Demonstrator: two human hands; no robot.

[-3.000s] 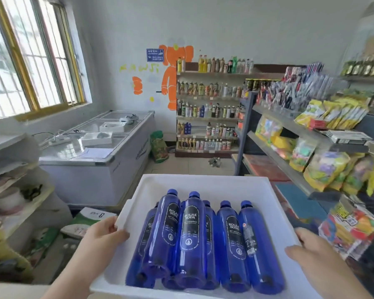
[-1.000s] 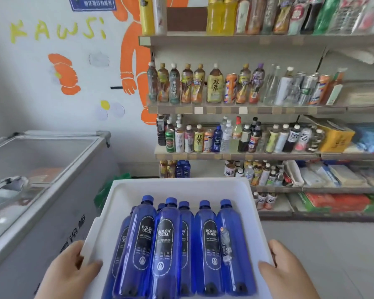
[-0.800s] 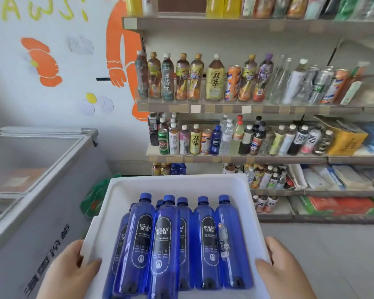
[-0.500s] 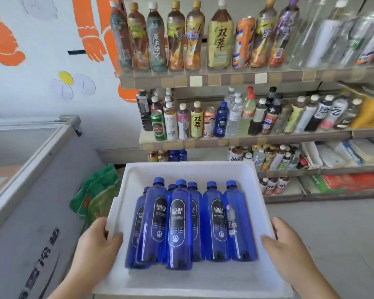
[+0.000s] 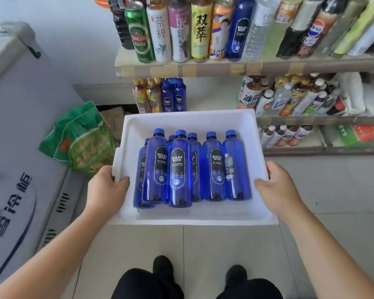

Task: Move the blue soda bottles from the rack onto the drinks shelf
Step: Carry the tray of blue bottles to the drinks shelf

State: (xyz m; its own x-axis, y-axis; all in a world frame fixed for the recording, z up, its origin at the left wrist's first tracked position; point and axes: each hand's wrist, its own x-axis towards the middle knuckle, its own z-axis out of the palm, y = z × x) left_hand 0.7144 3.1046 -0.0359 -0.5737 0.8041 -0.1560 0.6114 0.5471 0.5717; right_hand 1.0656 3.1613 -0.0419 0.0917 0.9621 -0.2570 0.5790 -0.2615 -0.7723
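Note:
Several blue soda bottles (image 5: 179,169) with black labels lie side by side, caps pointing away from me, in a white foam tray (image 5: 188,119). My left hand (image 5: 105,190) grips the tray's left rim, thumb over the edge. My right hand (image 5: 277,188) grips the right rim the same way. The tray hangs in front of the drinks shelf (image 5: 203,69). More blue soda bottles (image 5: 174,97) stand on the lower shelf just beyond the tray, and one blue soda bottle (image 5: 239,29) stands on the upper board.
A white chest freezer (image 5: 20,137) stands at my left. A green bag (image 5: 82,141) leans between it and the shelf. Mixed bottles and cans fill the boards to the right. Tiled floor and my black shoes (image 5: 163,268) show below the tray.
I have come closer to the drinks shelf and the view has tipped down. The tray sits lower, in front of the lower boards. Both hands keep their hold on its rims.

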